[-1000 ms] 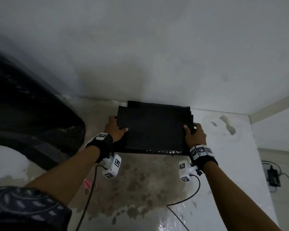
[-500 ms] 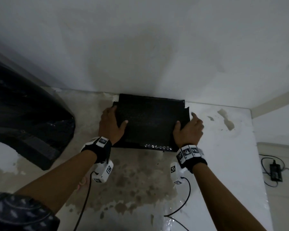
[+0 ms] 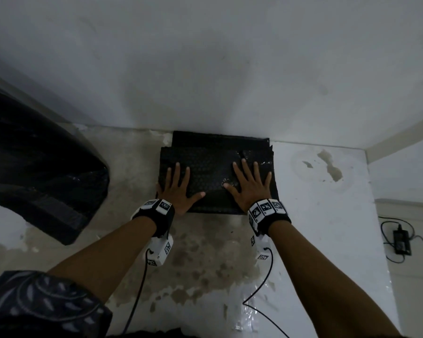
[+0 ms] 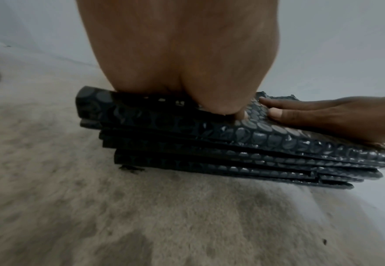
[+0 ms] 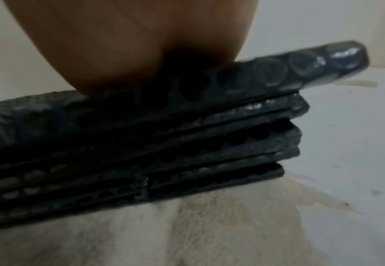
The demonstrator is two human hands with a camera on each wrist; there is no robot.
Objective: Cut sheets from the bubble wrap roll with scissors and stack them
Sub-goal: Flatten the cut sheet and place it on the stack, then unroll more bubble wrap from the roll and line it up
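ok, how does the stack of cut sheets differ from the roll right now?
The stack of cut sheets lies flat against the wall; the roll is a big curved bulk off to the left. The stack has both the left hand and the right hand pressing flat on it; the roll is untouched. The stack shows separate, slightly offset layers; the roll reads as one mass. Both are black bubble wrap.

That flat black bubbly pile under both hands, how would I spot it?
Find the pale wall meeting the stained floor. Against it lies the stack of black bubble wrap sheets, left hand and right hand pressed flat on top. Unlike the bulky black roll leftward, it's layered and rectangular.
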